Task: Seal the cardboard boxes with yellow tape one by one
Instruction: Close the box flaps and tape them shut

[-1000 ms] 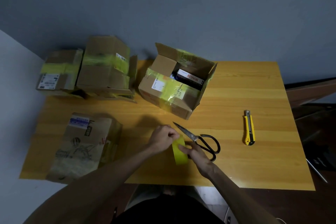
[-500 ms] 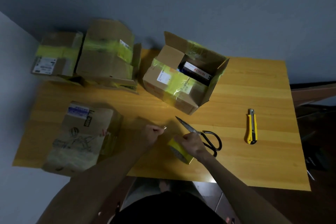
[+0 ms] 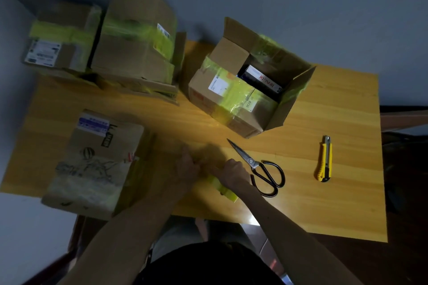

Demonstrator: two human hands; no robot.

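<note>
Pictured from left: small taped box [image 3: 62, 37] and tall taped box [image 3: 136, 39] by the wall; nearer, a closed box [image 3: 92, 164] at the table [image 3: 347, 203] edge. At centre, left hand [image 3: 187, 169] meeting the roll, too blurred to tell pinching from merely touching; right hand [image 3: 234, 172] curled round the yellow tape [image 3: 225, 192], close to the table's front edge. Beyond, an open box [image 3: 250, 81] awaiting sealing; then scissors [image 3: 261, 169] and utility knife [image 3: 324, 159]. Probably light, stiff-cored and sticky: best gripped by the roll's sides, free end pinched. Roll mostly hidden under the palm; loose end impossible to make out.
</note>
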